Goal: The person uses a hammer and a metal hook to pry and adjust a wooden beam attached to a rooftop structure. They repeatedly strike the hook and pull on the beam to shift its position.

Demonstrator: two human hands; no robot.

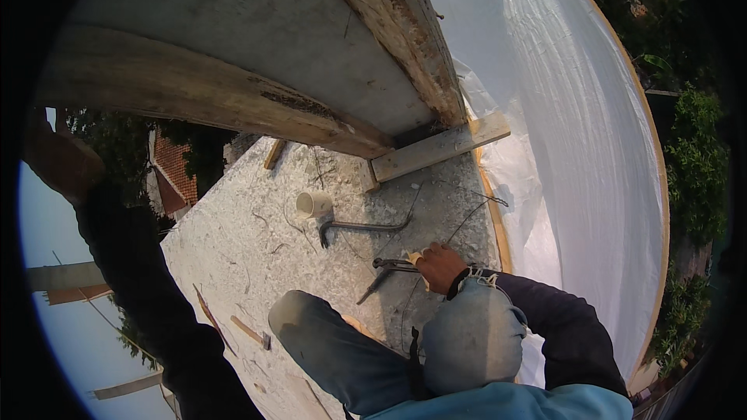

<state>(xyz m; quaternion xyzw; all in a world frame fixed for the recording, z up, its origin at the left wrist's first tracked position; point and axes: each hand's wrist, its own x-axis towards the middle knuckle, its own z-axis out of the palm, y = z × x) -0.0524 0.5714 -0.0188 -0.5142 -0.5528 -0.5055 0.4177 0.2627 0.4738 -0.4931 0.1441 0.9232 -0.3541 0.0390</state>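
My right hand (442, 266) is low over the rough concrete, its fingers closed round the handles of dark metal pincers (394, 264). Something pale yellow covers or sits at its fingertips. Beside the pincers a dark, narrow shape (373, 286) slants toward my knee. A bent steel pry bar (366, 226) lies just beyond them, close to a cream-coloured plastic cup (313, 204) tipped on its side. My left hand (66, 157) is raised at the far left, by the end of a long timber (194, 89); its fingers are too dark to make out.
A grey panel framed by timbers, including a thick post (405, 23), rises ahead, with a short board (440, 148) across its foot. White plastic sheeting (576, 124) curves along the right. A hammer (250, 332) and loose wires lie on the concrete (233, 257), whose left edge drops away.
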